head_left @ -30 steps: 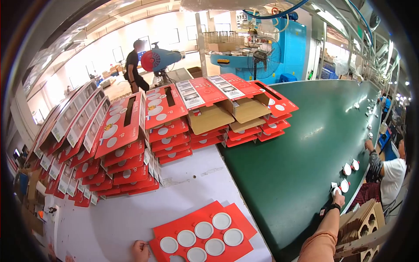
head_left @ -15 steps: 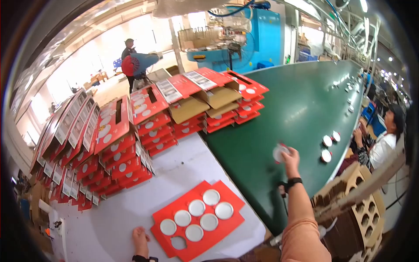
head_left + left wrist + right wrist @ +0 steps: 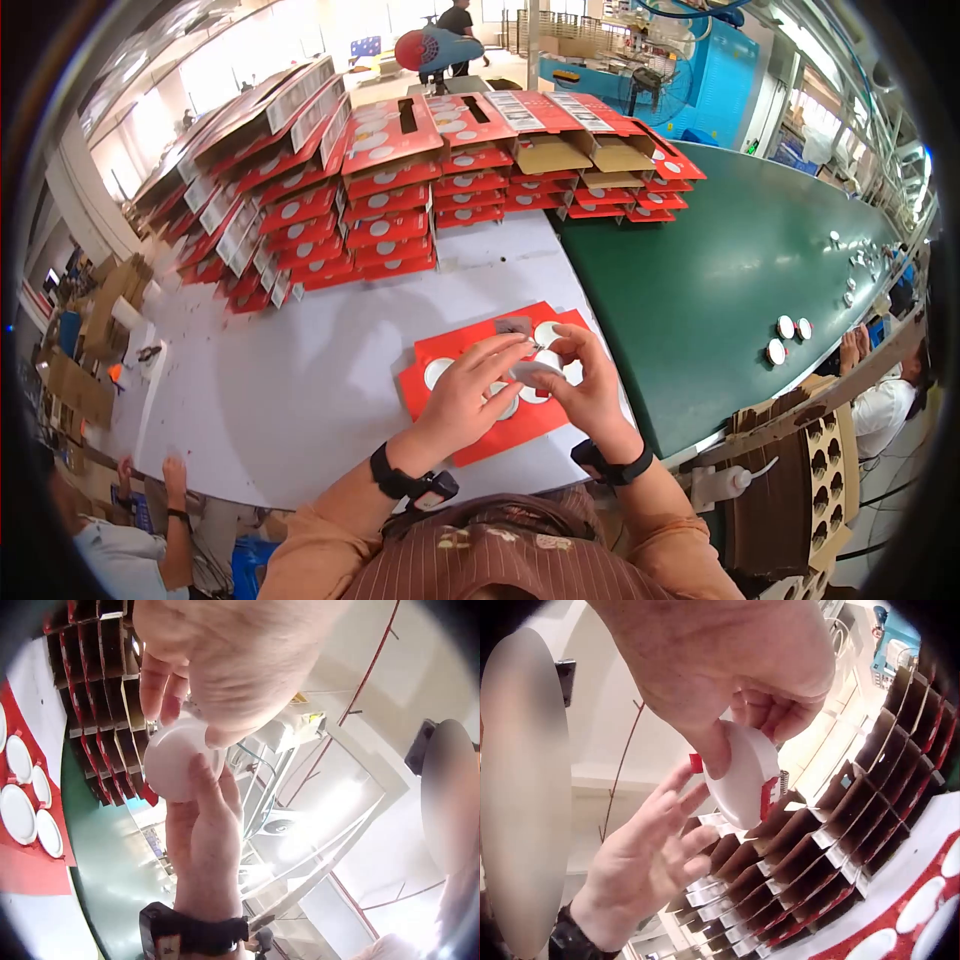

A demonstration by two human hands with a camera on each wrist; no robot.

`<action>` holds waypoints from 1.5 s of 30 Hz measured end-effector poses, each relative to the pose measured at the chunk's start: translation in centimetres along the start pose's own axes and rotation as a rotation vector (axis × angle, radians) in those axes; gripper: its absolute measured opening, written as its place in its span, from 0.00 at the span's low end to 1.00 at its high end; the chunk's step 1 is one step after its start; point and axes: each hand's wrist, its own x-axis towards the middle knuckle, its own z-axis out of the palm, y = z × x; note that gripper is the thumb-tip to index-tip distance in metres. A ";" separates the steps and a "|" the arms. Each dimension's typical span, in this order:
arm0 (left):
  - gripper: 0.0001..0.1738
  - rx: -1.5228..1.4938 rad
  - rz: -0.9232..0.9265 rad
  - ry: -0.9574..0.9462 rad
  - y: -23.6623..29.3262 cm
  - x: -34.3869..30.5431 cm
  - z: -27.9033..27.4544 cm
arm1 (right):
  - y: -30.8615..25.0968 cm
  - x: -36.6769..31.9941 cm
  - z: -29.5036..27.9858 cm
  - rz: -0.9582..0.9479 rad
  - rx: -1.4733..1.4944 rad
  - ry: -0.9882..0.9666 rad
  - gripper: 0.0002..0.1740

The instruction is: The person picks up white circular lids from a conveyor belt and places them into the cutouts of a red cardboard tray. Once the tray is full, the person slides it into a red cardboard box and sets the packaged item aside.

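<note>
Right hand [image 3: 588, 390], pinching a white lamp [image 3: 739, 776], has come over the red board [image 3: 515, 432]; loose left hand [image 3: 465, 392] maybe helps ready it; next likely needs gentle lowering.

A factory is indicated by the long green belt [image 3: 720, 270], stacked red cartons [image 3: 385, 150], blue machine [image 3: 718, 85] and person [image 3: 880, 412] at the belt's far edge.

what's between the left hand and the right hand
The right wrist view shows a white, round, plastic-looking disc with red tabs between the left hand and the right hand, which holds it.
</note>
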 end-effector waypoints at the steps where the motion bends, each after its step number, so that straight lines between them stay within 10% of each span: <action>1: 0.24 -0.008 0.035 -0.026 0.2 -0.3 0.1 | -0.7 -0.6 0.2 -0.030 -0.042 -0.009 0.32; 15: 0.27 -0.004 -0.245 -0.510 0.8 -3.3 -0.7 | -1.1 -6.0 -0.3 0.167 0.178 -0.240 0.31; 19: 0.26 -0.081 -0.103 -0.423 -0.4 -3.9 0.3 | -1.2 -5.9 -0.8 0.216 0.167 -0.263 0.29; 23: 0.24 -0.233 -0.357 -0.443 -1.3 -4.0 0.8 | -1.0 -5.9 -1.4 0.041 -0.100 -0.240 0.19; 32: 0.31 -0.477 -0.555 -0.399 -4.6 -7.7 0.8 | 0.4 -7.6 0.1 0.518 0.140 -0.310 0.13; 36: 0.36 0.006 -0.638 0.280 -12.6 -12.2 -1.4 | 1.3 -7.3 -0.2 0.721 0.207 -0.280 0.14; 38: 0.32 0.233 -0.800 0.325 -15.4 -14.3 -2.6 | 1.9 -6.9 0.4 0.741 0.195 -0.300 0.15; 40: 0.27 -0.435 -1.207 0.252 -15.3 -14.7 -3.1 | 2.8 -6.4 1.4 0.780 0.190 -0.363 0.16; 45: 0.20 -1.174 -1.091 0.159 -15.6 -14.5 -1.0 | 4.6 -4.7 4.7 0.687 0.088 -0.374 0.19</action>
